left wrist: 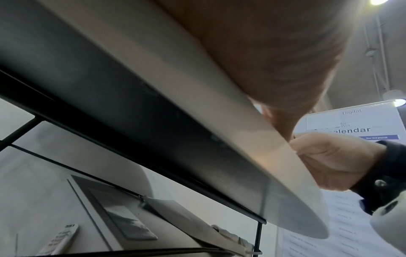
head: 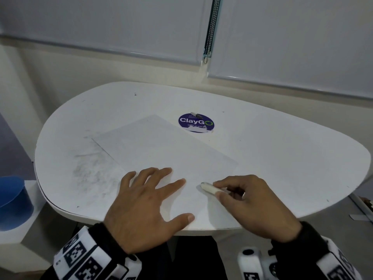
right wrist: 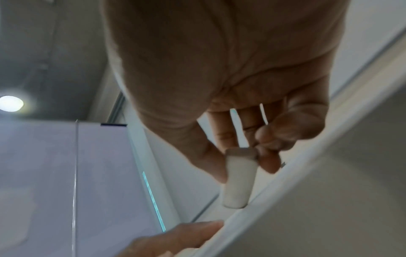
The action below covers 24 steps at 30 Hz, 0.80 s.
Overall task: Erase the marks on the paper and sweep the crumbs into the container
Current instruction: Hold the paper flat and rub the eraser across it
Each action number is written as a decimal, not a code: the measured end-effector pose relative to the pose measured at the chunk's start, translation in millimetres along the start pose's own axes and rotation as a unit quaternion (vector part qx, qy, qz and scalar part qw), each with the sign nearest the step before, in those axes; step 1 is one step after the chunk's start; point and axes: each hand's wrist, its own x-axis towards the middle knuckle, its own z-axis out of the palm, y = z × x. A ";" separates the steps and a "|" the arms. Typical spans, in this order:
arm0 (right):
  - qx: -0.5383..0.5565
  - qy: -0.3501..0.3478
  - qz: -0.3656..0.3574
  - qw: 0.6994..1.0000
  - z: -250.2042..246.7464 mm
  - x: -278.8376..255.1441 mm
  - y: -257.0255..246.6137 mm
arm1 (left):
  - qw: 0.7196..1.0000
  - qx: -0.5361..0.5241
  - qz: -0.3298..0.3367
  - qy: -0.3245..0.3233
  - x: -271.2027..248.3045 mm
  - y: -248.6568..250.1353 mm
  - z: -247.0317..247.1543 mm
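Your left hand (head: pixel 148 207) lies flat on the paper (head: pixel 165 150); your right hand (head: pixel 256 205) pinches the eraser (head: pixel 209 187). Paper looks clean; the grey dust (head: pixel 90 168) left of it awaits sweeping into the blue container (head: pixel 14 201).

Right hand (right wrist: pixel 219 78) pinches a white eraser (right wrist: pixel 238 180) (tip on the table (right wrist: pixel 329 200)).

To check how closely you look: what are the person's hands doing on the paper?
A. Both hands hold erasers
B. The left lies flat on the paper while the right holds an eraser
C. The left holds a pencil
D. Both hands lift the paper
B: the left hand lies spread flat on the paper, and the right hand pinches a white eraser.
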 end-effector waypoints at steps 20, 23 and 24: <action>-0.008 -0.015 -0.016 1.000 -3.4 -2.1 -3.5 | 1.000 0.023 -0.004 -0.017 -0.6 0.8 -5.0; -0.019 -0.014 -0.049 0.999 2.6 -6.9 -8.0 | 1.000 0.026 -0.004 -0.011 -0.9 1.0 -5.4; -0.011 -0.048 -0.062 0.997 9.7 -12.4 -15.4 | 1.000 0.026 -0.005 -0.013 -1.0 1.5 -5.0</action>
